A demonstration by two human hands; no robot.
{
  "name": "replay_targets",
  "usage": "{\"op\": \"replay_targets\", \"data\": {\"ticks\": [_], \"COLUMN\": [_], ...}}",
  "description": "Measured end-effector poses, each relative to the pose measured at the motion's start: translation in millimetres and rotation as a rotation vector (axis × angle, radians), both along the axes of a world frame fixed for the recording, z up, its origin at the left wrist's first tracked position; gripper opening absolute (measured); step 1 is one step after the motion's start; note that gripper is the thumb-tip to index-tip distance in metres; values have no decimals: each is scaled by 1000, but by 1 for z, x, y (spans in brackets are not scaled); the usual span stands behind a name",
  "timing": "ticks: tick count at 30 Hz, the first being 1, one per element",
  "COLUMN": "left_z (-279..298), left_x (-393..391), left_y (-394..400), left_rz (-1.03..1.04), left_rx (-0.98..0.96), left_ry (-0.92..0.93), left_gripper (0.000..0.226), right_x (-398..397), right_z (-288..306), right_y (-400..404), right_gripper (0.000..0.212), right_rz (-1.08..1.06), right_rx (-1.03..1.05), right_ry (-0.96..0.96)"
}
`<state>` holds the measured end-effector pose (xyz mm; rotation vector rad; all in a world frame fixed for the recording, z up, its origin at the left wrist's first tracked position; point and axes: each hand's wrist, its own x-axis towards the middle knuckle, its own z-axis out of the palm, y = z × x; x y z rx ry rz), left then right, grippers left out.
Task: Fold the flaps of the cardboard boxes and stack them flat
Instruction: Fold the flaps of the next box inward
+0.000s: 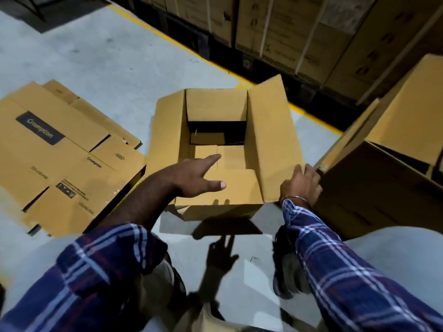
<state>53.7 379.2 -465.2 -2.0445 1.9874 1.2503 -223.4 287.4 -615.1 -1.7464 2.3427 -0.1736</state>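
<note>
Tall brown cardboard carton standing at right (374, 188), top flaps up, not yet touched: judged still to do

Open brown cardboard box on the grey floor, centre (167, 130), the one in hand; all four top flaps stand or splay open, bottom flaps partly closed with a dark gap showing, so not yet flattened

Pile of flattened brown printed cartons lying at left (55, 159): several look done and stacked flat

Left hand (194, 178) hovers over the box mouth, fingers straight and spread, holding nothing

Right hand (302, 185) grips the near edge of the box's right flap (271, 140), fingers curled round it

Judgement: partway through
</note>
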Motion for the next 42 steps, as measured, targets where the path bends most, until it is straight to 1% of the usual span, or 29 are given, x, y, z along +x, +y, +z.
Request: {"op": "replay_targets", "data": {"ticks": [1, 2, 4, 6, 8, 11, 14, 17, 18, 20, 21, 22, 23, 24, 25, 26, 27, 29, 30, 32, 34, 36, 37, 38, 40, 42], "left_z": [-2, -4, -7, -11, -14, -16, -18, -18, -19, -18, -18, -18, -18, -18, -17, -17, -15, -12, -11, -9, -6, -1, 3, 7, 13, 17], "left_x": [-1, -3, -4, -7, -10, -16, -16, -12, -10, -7, -5, -4, -2, -1, 0, 1, 2, 8, 11, 21, 32, 40, 43, 46, 49, 50], "left_y": [-1, -1, -5, -12, -20, -29, -35, -38, -40, -43, -44, -45, -45, -46, -45, -44, -42, -37, -35, -31, -28, -27, -26, -25, -25, -22], "left_rz": [3, 10, 19, 4, -23, -83, -100, -77, -66, -56, -59, -65, -68, -65, -57, -43, -29, -7, 5, 32, 50, 75, 99, 126, 168, 169], "left_rx": [9, 10, 4, 8, 22, 24, 38, 44, 47, 55, 58, 62, 66, 71, 73, 70, 60, 36, 31, 27, 20, -7, -25, -49, -91, -109], "left_ry": [-6, -15, -50, -69, -70, -67, -71, -66, -69, -81, -89, -97, -104, -104, -97, -87, -81, -81, -76, -75, -84, -83, -79, -74, -56, -37], "left_gripper": [95, 100, 106, 106, 103, 98, 97, 103, 104, 102, 100, 99, 97, 97, 98, 100, 101, 104, 105, 107, 108, 108, 107, 106, 106, 104], "right_x": [-3, -4, 5, 19, 33, 46, 51, 52, 53, 59, 64, 70, 78, 88, 98, 109, 118, 130, 134, 137, 139, 139, 138, 134, 126, 119], "right_z": [-11, -20, -38, -51, -61, -73, -85, -89, -89, -86, -84, -81, -78, -75, -71, -70, -71, -73, -73, -68, -49, -22, -7, 9, 41, 67], "right_y": [1, 2, 4, 4, 0, -5, -9, -9, -10, -12, -15, -19, -23, -29, -35, -41, -46, -53, -54, -54, -53, -59, -64, -67, -68, -55], "right_gripper": [47, 51, 65, 71, 66, 47, 38, 36, 34, 28, 31, 38, 45, 47, 45, 41, 40, 47, 50, 53, 53, 47, 42, 37, 25, 18], "right_rz": [-9, -3, 18, -21, -51, -64, -156, -242, -240, -114, -10, 90, 186, 276, 360, 441, 521, 667, 717, 743, 690, 619, 592, 580, 592, 640], "right_rx": [55, 119, 242, 322, 365, 397, 336, 281, 271, 182, 98, -6, -94, -127, -106, -30, 71, 257, 316, 324, 228, 141, 153, 204, 403, 635], "right_ry": [60, 76, -17, -181, -308, -394, -421, -413, -387, -271, -211, -168, -158, -176, -209, -231, -213, -102, -55, -45, -75, -114, -151, -202, -296, -275]}}
